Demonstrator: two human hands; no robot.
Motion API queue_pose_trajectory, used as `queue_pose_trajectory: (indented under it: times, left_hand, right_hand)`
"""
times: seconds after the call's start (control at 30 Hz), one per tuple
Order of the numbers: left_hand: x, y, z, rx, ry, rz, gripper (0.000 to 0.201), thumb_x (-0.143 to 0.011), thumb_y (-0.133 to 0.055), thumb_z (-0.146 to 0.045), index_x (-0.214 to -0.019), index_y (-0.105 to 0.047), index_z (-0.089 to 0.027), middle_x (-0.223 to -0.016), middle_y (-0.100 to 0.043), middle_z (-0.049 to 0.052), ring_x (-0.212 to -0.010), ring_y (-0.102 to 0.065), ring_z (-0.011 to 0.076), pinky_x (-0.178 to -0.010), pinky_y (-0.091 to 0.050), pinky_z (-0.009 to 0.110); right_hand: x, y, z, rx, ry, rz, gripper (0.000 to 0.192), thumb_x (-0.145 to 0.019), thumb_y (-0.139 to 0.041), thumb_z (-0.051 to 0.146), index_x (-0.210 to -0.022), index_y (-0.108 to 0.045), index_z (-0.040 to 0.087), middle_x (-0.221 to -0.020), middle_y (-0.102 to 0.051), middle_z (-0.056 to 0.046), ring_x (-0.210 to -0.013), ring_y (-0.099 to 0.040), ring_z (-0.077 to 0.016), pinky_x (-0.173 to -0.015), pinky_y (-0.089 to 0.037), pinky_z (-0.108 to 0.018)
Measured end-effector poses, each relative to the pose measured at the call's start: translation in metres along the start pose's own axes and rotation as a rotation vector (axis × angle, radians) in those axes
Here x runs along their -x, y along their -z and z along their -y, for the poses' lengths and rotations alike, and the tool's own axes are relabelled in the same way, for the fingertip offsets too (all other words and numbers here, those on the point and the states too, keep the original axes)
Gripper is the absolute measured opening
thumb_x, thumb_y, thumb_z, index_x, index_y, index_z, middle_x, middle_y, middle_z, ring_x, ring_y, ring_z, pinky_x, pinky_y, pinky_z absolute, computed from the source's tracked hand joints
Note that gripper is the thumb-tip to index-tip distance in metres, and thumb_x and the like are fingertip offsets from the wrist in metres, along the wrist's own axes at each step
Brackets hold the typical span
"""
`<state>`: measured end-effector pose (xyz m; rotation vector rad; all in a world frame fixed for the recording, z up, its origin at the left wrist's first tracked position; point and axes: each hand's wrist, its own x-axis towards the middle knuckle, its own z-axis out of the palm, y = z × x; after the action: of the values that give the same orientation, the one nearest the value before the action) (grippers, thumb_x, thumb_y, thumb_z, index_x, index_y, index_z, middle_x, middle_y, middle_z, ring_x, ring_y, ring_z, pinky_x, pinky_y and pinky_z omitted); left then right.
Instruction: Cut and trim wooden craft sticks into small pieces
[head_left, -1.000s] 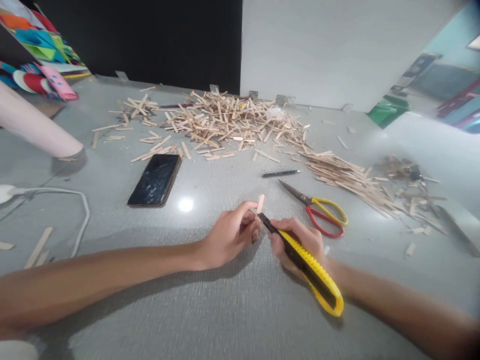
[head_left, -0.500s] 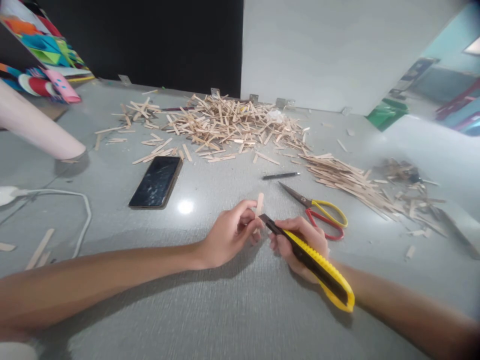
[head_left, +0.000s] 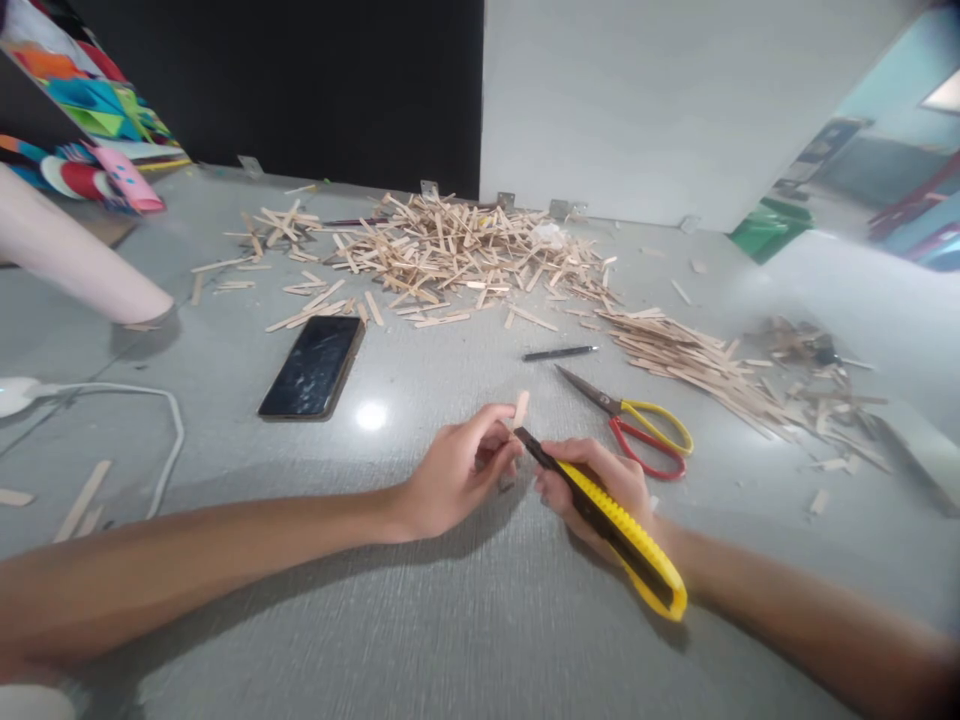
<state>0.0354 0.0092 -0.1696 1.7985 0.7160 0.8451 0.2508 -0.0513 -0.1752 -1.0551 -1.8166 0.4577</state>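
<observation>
Between the thumb and fingers of my left hand (head_left: pixel 457 470), which is closed, a short flat wooden stick (head_left: pixel 521 408) points up and away from me. My right hand (head_left: pixel 600 490) is wrapped round a yellow and black utility knife (head_left: pixel 626 530). The knife's tip lies against the stick or right beside it, close to my left thumb; the exact contact is too small to tell. Just beyond my right hand lie scissors (head_left: pixel 619 406) with one yellow and one red handle. A black pen (head_left: pixel 560 353) rests farther back.
A large heap of wooden sticks (head_left: pixel 450 245) lies along the back panel. More sticks (head_left: pixel 682 355) are bundled at the right, near scraps (head_left: pixel 817 380). A phone (head_left: pixel 311 367), a white cable (head_left: pixel 176 420) and a pale tube (head_left: pixel 82 250) are at the left.
The utility knife and my right hand have shifted slightly left. The stick in my left hand leans a little more to the right, and less of it shows.
</observation>
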Motion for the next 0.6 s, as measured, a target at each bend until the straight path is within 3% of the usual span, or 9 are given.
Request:
queue_pose_trajectory:
  times: [0.13,0.33,0.43,0.6]
  left_hand:
    - [0.0009,-0.0004,0.0006,-0.044,-0.036,-0.015,0.027,-0.11,-0.057,-0.039,-0.129,-0.054,-0.02,-0.086,-0.071,0.0,-0.069,-0.07,0.0135,-0.067,-0.057,0.025]
    - [0.0033,-0.0013,0.005,-0.126,-0.053,-0.018,0.025,-0.11,-0.054,-0.033,-0.131,-0.051,-0.019,-0.072,-0.065,-0.005,-0.054,-0.057,0.0096,-0.054,-0.045,0.02]
    - [0.0048,-0.0021,0.0075,-0.177,-0.066,-0.012,0.025,-0.109,-0.052,-0.027,-0.132,-0.05,-0.017,-0.065,-0.056,-0.01,-0.05,-0.049,0.0084,-0.05,-0.037,0.019]
    - [0.0082,-0.002,0.0092,-0.232,-0.088,-0.002,0.029,-0.108,-0.049,-0.022,-0.136,-0.049,-0.016,-0.068,-0.053,-0.01,-0.053,-0.049,0.008,-0.052,-0.037,0.019]
  right_hand:
    - [0.0031,0.0009,0.0014,0.025,0.043,-0.021,0.031,-0.095,-0.068,0.009,-0.121,-0.063,0.025,-0.085,-0.078,-0.001,-0.061,-0.072,-0.015,-0.057,-0.059,-0.027]
    - [0.0068,0.0026,0.0021,0.068,0.08,0.014,0.032,-0.095,-0.069,0.009,-0.123,-0.065,0.026,-0.091,-0.079,-0.005,-0.075,-0.077,-0.0205,-0.058,-0.06,-0.028]
    - [0.0072,0.002,0.001,0.082,0.094,0.024,0.033,-0.095,-0.069,0.009,-0.124,-0.065,0.025,-0.091,-0.078,-0.004,-0.075,-0.077,-0.02,-0.058,-0.059,-0.027]
    - [0.0067,0.0006,0.0007,0.073,0.085,0.018,0.034,-0.092,-0.069,0.007,-0.12,-0.064,0.024,-0.088,-0.076,-0.003,-0.072,-0.076,-0.0191,-0.058,-0.058,-0.027]
